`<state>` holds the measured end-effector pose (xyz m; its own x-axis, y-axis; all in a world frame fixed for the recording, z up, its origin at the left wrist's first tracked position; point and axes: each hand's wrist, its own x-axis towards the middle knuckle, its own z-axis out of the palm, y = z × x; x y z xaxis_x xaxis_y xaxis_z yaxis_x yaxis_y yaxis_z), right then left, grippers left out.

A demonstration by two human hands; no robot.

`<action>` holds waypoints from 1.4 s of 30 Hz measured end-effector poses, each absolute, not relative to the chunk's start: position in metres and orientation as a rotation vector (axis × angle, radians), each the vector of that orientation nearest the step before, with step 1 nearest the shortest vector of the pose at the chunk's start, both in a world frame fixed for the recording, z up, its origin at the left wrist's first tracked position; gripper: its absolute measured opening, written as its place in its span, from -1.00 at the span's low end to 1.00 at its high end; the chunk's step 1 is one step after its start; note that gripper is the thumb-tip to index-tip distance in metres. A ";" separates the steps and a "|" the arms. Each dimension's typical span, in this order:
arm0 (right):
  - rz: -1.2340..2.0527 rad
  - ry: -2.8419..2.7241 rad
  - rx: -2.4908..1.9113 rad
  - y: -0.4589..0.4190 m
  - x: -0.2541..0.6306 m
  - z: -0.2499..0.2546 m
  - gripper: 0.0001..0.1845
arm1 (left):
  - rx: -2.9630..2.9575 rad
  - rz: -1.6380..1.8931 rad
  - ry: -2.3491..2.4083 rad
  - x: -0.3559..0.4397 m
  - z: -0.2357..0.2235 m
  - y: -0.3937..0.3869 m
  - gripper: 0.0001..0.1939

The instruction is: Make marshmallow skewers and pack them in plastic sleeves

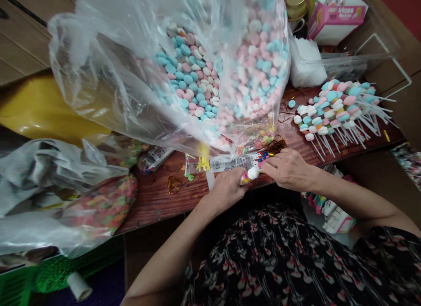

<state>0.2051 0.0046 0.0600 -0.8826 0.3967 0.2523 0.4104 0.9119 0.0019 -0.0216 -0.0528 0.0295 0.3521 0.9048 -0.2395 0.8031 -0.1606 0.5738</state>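
Close to the table's front edge, my left hand [227,188] is closed around one end of a candy skewer [253,173], whose white and pink-yellow pieces show between my hands. My right hand [283,168] pinches its other end; the exact grip is hidden by the fingers. Just beyond my hands lie printed clear wrappers [230,164]. Gold twist ties [277,146] are bunched beside my right fingers. Behind them a big clear plastic bag [108,91] holds many pink, blue and white candies [194,73].
Finished-looking candy skewers [338,106] are piled at the right, their white sticks pointing toward me. At the left sit a bag of colourful gummies [108,205] and a yellow bag [42,106]. A pink-and-white box [338,21] and a gold-lidded jar [296,5] stand at the back right.
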 end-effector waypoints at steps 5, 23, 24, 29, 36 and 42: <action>-0.080 -2.823 -0.376 0.006 0.202 0.064 -0.80 | 1.522 0.333 1.113 -0.021 0.027 -0.047 -0.77; -0.133 -2.759 -0.283 -0.001 0.200 0.067 -0.75 | 1.584 0.378 1.051 -0.020 0.044 -0.045 -0.47; -0.134 -2.741 -0.292 0.000 0.202 0.068 -0.75 | 1.587 0.385 1.040 -0.025 0.047 -0.044 -0.35; -0.150 -2.641 -0.238 0.003 0.210 0.074 -0.78 | 1.426 0.240 0.929 -0.040 0.049 -0.035 -0.49; -0.087 -2.645 -0.255 -0.001 0.211 0.070 -0.79 | 1.124 0.169 0.873 -0.016 0.036 -0.045 -0.66; 0.135 -2.876 -0.429 -0.010 0.196 0.060 -0.92 | 1.371 0.315 0.922 0.003 0.028 -0.045 -0.80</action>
<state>0.1963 -0.0097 0.0604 -0.9306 0.2982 0.2124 0.2769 0.9528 -0.1244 0.0025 -0.0450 0.0282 0.6268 0.6828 -0.3753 0.3103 0.2231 0.9241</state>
